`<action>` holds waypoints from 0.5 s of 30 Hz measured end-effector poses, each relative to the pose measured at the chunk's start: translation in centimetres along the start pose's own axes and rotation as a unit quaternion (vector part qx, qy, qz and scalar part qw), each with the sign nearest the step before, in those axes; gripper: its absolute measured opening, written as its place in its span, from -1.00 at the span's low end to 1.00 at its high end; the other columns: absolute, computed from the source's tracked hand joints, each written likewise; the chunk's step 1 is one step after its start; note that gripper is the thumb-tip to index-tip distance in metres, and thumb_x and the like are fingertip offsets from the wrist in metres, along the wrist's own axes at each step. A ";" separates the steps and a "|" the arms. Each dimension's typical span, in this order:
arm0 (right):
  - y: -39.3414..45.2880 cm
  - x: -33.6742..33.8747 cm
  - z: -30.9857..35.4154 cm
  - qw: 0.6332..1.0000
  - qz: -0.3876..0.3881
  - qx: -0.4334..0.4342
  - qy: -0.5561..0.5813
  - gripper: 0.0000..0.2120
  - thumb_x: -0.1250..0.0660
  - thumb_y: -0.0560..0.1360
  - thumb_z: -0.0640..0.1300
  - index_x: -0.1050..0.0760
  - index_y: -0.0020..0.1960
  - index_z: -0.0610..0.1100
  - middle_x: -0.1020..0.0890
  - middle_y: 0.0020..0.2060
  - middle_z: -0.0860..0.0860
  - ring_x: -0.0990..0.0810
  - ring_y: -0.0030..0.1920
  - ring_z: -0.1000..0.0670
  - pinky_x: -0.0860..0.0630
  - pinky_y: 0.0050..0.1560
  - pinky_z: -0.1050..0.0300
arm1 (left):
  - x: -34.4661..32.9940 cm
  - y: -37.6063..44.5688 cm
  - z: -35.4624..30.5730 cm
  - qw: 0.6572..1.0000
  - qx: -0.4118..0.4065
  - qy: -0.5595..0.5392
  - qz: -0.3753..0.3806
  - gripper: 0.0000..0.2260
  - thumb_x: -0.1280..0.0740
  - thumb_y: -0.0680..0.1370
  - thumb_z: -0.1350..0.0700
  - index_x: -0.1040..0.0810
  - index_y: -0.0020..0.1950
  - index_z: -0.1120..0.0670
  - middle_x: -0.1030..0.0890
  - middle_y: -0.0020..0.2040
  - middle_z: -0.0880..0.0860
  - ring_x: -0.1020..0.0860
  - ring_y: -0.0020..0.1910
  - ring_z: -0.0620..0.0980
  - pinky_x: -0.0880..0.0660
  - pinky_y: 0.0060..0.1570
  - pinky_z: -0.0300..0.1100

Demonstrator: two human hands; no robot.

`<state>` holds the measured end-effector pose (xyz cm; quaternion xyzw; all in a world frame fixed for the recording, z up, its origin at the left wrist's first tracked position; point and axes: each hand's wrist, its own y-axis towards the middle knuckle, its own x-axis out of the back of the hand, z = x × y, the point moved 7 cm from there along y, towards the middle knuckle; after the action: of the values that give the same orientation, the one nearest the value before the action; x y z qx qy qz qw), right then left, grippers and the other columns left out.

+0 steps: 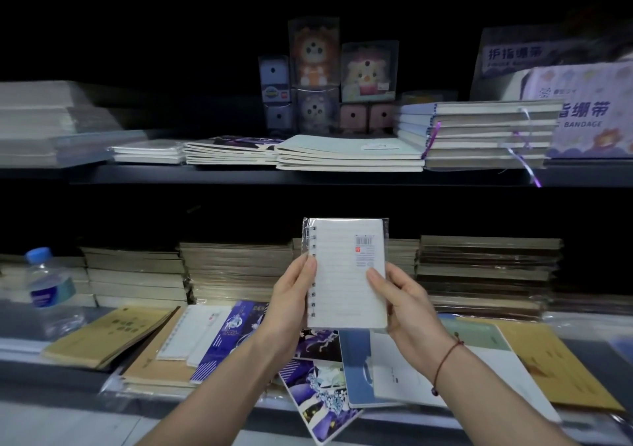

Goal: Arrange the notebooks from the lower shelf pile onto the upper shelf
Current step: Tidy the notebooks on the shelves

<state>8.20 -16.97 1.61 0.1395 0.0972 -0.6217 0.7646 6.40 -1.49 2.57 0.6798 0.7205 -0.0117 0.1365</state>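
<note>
Notebooks of the loose pile point(329, 370) lie nearest, spread flat and overlapping on the front of the lower shelf point(51, 373): brown kraft ones at the left, a white spiral one, several purple illustrated ones in the middle, a blue one and a yellow-brown one at the right. I count about ten or more there, so I judge that most of the work is left.

Above this pile, both forearms reach forward and up. The left hand point(291, 295) holds the left, spiral edge of a small spiral notebook point(346, 274), with the thumb on the front and the other fingers behind it. The right hand point(404, 301) holds the right edge in the same way, its thumb pressed on the lined cover just under the barcode sticker. A red string bracelet point(445, 360) is around the right wrist. The notebook is upright, wrapped in clear plastic, and it is in the air in front of the lower shelf, well below the upper one. It seems to be the item now in hand for moving.

Behind the hands, tall neat stacks of books stand at the back of the lower shelf, and a water bottle point(48, 291) stands at the left.

Farthest, the upper shelf point(239, 175) already carries low piles of thin notebooks point(349, 154) in the middle, so a part is perhaps done. A thicker stack with purple ribbons is at the right, and small boxed toys stand behind.
</note>
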 end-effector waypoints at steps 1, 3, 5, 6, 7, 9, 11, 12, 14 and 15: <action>-0.1 -0.1 0.0 1.000 0.001 0.000 0.001 -0.76 -0.30 0.54 -0.14 -0.54 0.20 -0.08 -0.69 0.05 -0.02 -0.67 0.05 -0.03 -0.59 -0.12 0.02 | 0.1 -0.1 -0.1 1.000 -0.003 0.004 -0.002 -0.73 -0.17 0.63 0.00 -0.51 0.26 0.05 -0.66 0.13 0.06 -0.62 0.13 0.05 -0.55 0.14 0.07; -0.2 -0.3 0.1 1.000 0.002 0.001 0.001 -0.77 -0.30 0.54 -0.15 -0.55 0.19 -0.08 -0.69 0.04 -0.02 -0.67 0.03 -0.02 -0.59 -0.15 0.04 | 0.3 -0.3 -0.3 1.000 -0.015 0.027 -0.006 -0.74 -0.16 0.63 -0.01 -0.52 0.23 0.04 -0.67 0.10 0.05 -0.64 0.09 0.02 -0.58 0.04 -0.01; -0.3 -0.5 0.3 1.000 0.002 0.004 -0.003 -0.77 -0.30 0.53 -0.14 -0.55 0.18 -0.06 -0.70 0.02 -0.01 -0.69 -0.03 0.03 -0.59 -0.21 0.08 | 0.5 -0.5 -0.5 0.998 -0.025 0.055 -0.011 -0.75 -0.15 0.63 -0.03 -0.52 0.19 0.04 -0.67 0.06 0.04 -0.65 0.01 -0.02 -0.57 -0.16 -0.19; -0.4 -0.6 0.4 1.000 0.003 0.006 -0.005 -0.77 -0.31 0.53 -0.13 -0.55 0.18 -0.05 -0.70 0.02 0.00 -0.69 -0.06 0.04 -0.58 -0.24 0.12 | 0.6 -0.6 -0.6 0.998 -0.026 0.063 -0.014 -0.75 -0.16 0.63 -0.03 -0.52 0.18 0.04 -0.67 0.04 0.04 -0.66 -0.02 -0.03 -0.55 -0.21 -0.24; -0.5 -0.8 0.5 1.000 0.005 0.008 -0.007 -0.76 -0.31 0.53 -0.13 -0.55 0.18 -0.05 -0.70 0.01 0.00 -0.69 -0.06 0.05 -0.58 -0.27 0.14 | 0.7 -0.8 -0.7 0.997 -0.025 0.067 -0.015 -0.76 -0.16 0.63 -0.03 -0.52 0.18 0.04 -0.68 0.03 0.03 -0.66 -0.03 -0.04 -0.55 -0.21 -0.25; -0.6 -1.2 0.8 1.000 0.006 0.019 -0.011 -0.75 -0.31 0.52 -0.14 -0.54 0.19 -0.05 -0.70 0.02 -0.01 -0.69 -0.03 0.01 -0.58 -0.25 0.14 | 0.8 -1.1 -1.2 0.997 -0.022 0.070 -0.018 -0.78 -0.18 0.63 0.01 -0.51 0.18 0.07 -0.68 0.01 0.01 -0.66 -0.04 -0.06 -0.57 -0.19 -0.23; -0.7 -1.6 1.2 0.999 0.004 0.035 -0.021 -0.74 -0.32 0.51 -0.16 -0.54 0.19 -0.08 -0.70 0.01 -0.01 -0.69 -0.01 -0.01 -0.61 -0.19 0.12 | 1.1 -1.5 -1.9 0.996 -0.031 0.073 -0.028 -0.81 -0.18 0.64 0.06 -0.50 0.17 0.08 -0.68 -0.01 -0.01 -0.66 -0.07 -0.10 -0.57 -0.20 -0.25; -0.8 -1.9 1.4 0.998 0.003 0.045 -0.033 -0.74 -0.33 0.51 -0.16 -0.54 0.19 -0.09 -0.71 0.00 0.00 -0.69 0.00 -0.01 -0.61 -0.16 0.12 | 1.3 -1.7 -2.3 0.995 -0.040 0.078 -0.036 -0.83 -0.18 0.64 0.06 -0.50 0.16 0.06 -0.68 -0.02 -0.03 -0.66 -0.08 -0.12 -0.58 -0.19 -0.24; -1.0 -2.9 1.8 0.996 0.005 0.059 -0.061 -0.74 -0.35 0.49 -0.15 -0.55 0.17 -0.11 -0.71 -0.02 0.01 -0.68 0.00 0.00 -0.61 -0.11 0.09 | 2.0 -2.2 -3.8 0.992 -0.070 0.089 -0.055 -0.85 -0.18 0.64 0.06 -0.49 0.14 0.03 -0.67 -0.01 -0.03 -0.64 -0.04 -0.09 -0.60 -0.10 -0.15; -1.0 -3.1 1.9 0.995 0.007 0.061 -0.074 -0.75 -0.36 0.48 -0.15 -0.55 0.16 -0.11 -0.71 -0.03 0.02 -0.68 0.00 0.00 -0.62 -0.08 0.07 | 2.1 -2.3 -4.4 0.990 -0.084 0.092 -0.058 -0.86 -0.18 0.64 0.06 -0.49 0.13 0.03 -0.67 0.00 -0.04 -0.63 -0.01 -0.07 -0.60 -0.04 -0.11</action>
<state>6.47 -14.91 4.34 0.1408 0.0013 -0.6294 0.7642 3.21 1.27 6.00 0.6210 0.7668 0.1034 0.1252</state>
